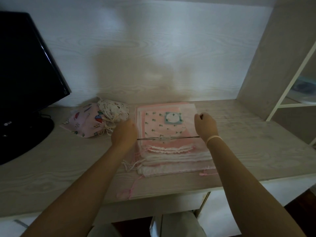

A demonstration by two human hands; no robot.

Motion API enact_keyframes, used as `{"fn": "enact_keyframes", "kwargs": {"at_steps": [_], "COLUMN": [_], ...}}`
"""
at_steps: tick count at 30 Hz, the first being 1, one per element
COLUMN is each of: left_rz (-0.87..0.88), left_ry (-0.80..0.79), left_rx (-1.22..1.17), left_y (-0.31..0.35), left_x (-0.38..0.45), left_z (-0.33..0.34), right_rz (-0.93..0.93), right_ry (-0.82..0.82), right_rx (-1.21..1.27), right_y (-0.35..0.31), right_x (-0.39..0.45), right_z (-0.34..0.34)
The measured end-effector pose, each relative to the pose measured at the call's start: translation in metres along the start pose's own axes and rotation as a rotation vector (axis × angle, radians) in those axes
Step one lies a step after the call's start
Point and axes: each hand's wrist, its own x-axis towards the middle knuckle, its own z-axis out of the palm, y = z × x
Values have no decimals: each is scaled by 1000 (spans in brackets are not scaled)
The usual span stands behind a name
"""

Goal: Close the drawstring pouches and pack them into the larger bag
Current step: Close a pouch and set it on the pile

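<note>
Both hands, left (125, 129) and right (206, 124), curl round a dark cord (168, 138) stretched across the flat pouch stack (171, 151) mid-desk. 2 cinched pouches (102, 117) wait left; packing looks unstarted.

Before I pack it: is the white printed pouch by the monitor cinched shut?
Shut: the white printed pouch has its neck gathered tight, cords trailing below it.

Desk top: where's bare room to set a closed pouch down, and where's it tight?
Bare desk lies right of the pink stack, out to the shelf frame. A wider bare patch lies in front of the monitor base, left of the left forearm. Crowded: the printed pouches touch the left hand, with only a narrow gap to the stack.
</note>
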Motion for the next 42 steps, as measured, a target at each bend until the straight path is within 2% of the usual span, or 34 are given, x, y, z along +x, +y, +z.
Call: {"fn": "enact_keyframes", "kwargs": {"at_steps": [3, 7, 10, 15, 23, 25, 28, 30, 32, 33, 35, 38, 42], "left_rz": [84, 183, 182, 201, 96, 60, -39, -84, -54, -18, 43, 88, 43], "left_ry": [-106, -159, -156, -66, -15, -12, -71, -172, -271, -302, -328, -359, -351], "left_rx": [138, 178, 151, 140, 134, -24, -447, -681, -803, -834, -829, -809, -801], "left_y": [3, 12, 14, 13, 13, 15, 25, 39, 53, 58, 64, 64, 61], "left_x": [-6, -13, -14, -12, -13, -12, -8, -7, -9, -9, -10, -8, -6], "left_z": [-1, -2, -3, -2, 0, -2, -14, -24, -32, -34, -35, -35, -33], "right_rz": [-142, -285, -356, -388, -380, -399, -405, -410, -402, -408, -443, -365, -249], "right_ry": [-89, -158, -162, -273, -78, -27, -7, -153, -421, -528, -639, -639, -629], "right_rx": [-258, -509, -566, -561, -633, -557, -261, -77, 94, 116, 107, 283, 398], "right_y": [-3, -10, -11, -12, -10, -8, -13, -25, -40, -46, -55, -62, -61], "right_x": [-5, -14, -19, -22, -18, -16, -14, -19, -31, -36, -43, -46, -43], "right_z": [7, 17, 20, 26, 27, 24, 16, 13, 12, 11, 14, 20, 25]}}
